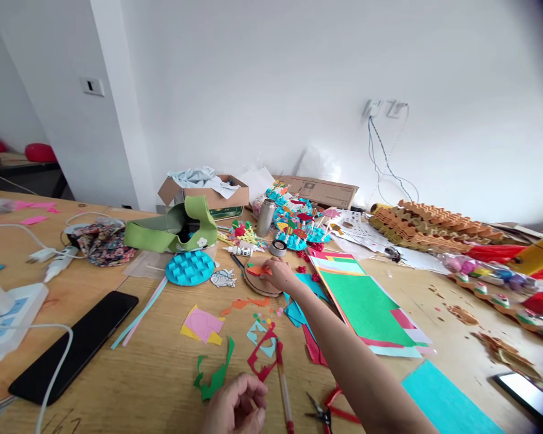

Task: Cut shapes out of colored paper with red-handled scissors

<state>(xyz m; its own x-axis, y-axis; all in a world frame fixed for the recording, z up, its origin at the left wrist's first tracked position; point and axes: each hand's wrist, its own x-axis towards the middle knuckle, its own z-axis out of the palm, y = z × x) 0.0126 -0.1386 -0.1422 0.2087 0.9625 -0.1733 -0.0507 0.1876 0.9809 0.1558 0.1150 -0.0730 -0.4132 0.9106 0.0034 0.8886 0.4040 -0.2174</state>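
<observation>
My right hand [280, 274] reaches over a round cardboard disc [261, 288], its fingers closed on an orange paper cutout [254, 270] on the disc. A bit of green paper shows beside the cutout. Near the front edge my left hand [238, 405] is loosely curled, thumb apart from the fingers, with nothing visible in it. Just beyond it lie a green paper scrap [217, 378] and a red paper scrap [259, 361]. A red-capped pen [284, 386] and red-handled pliers [320, 413] lie to its right.
Coloured paper sheets [366, 304] lie to the right. Behind the disc stand a metal flask [266, 218], a tape roll [278, 248] and blue decorated discs with paper fish [294, 220]. Leftward are a blue woven-paper oval [189, 268], a green felt basket [149, 235] and a black phone [75, 346].
</observation>
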